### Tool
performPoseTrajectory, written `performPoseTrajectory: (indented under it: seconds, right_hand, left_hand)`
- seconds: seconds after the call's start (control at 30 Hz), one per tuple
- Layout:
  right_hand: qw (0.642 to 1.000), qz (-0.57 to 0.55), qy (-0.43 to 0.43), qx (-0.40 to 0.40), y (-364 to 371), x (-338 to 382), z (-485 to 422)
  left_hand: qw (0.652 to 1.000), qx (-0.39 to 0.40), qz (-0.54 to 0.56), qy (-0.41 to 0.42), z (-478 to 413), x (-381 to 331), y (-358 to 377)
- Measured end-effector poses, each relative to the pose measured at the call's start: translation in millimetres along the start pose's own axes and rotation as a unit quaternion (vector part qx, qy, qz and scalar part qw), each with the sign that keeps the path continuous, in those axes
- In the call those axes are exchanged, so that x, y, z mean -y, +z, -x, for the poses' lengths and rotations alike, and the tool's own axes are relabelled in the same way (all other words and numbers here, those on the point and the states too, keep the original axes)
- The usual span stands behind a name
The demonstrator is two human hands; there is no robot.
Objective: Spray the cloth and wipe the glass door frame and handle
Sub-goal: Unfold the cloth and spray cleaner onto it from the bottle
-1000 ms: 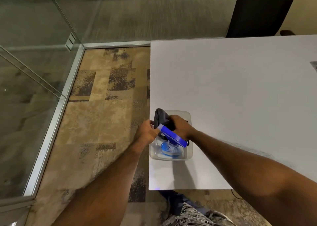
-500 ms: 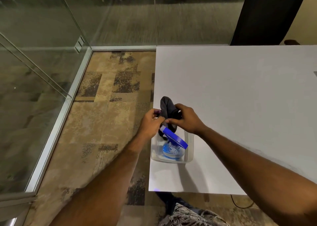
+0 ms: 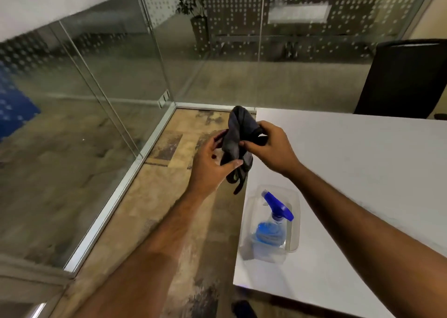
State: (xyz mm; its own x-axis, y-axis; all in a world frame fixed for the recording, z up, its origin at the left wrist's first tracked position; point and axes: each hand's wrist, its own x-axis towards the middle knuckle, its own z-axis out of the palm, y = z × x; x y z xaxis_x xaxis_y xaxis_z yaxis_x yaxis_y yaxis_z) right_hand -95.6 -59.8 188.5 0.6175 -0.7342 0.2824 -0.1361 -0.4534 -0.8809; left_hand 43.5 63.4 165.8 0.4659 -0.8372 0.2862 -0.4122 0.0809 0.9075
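A dark grey cloth (image 3: 238, 136) hangs bunched in the air between both hands, above the table's near-left corner. My left hand (image 3: 212, 165) grips its lower part with thumb and fingers. My right hand (image 3: 271, 148) pinches its upper part. Below them a spray bottle (image 3: 273, 223) with a blue trigger head and blue liquid stands in a clear plastic tub (image 3: 294, 230) on the white table (image 3: 362, 172). The glass wall (image 3: 101, 80) with its metal floor frame (image 3: 116, 192) runs along the left.
A black chair back (image 3: 406, 78) stands behind the table at the far right. Patterned brown carpet (image 3: 179, 221) fills the strip between the table and the glass wall. A metal hinge bracket (image 3: 163, 98) sits low at the glass corner.
Both hands have lifted the cloth up out of the tub, well clear of the spray bottle. My head has tilted up, so more of the glass walls shows.
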Motion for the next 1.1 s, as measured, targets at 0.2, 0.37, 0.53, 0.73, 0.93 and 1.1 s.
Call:
performPoseTrajectory:
  seconds: [0.2,0.37,0.53,0.73,0.93,1.1]
  right_hand:
    - [0.985,-0.16,0.055,0.025,54,45,21]
    - [0.956,-0.264,0.112,0.056,110,67,44]
    - [0.941,-0.297,0.141,0.076,157,67,69]
    - [0.912,-0.342,0.199,0.107,196,60,102]
    - [0.947,-0.209,0.178,0.168,208,46,125]
    - [0.908,-0.284,0.282,0.126,186,44,121]
  left_hand:
    - [0.994,-0.063,-0.02,0.089,39,4,-48]
    - [0.996,-0.079,0.044,0.024,75,8,-71]
    - [0.983,-0.085,0.139,-0.08,105,19,-88]
    - [0.912,-0.124,0.339,-0.196,139,18,-93]
    - [0.828,-0.18,0.426,-0.317,168,32,-125]
    - [0.825,-0.135,0.443,-0.324,188,38,-160]
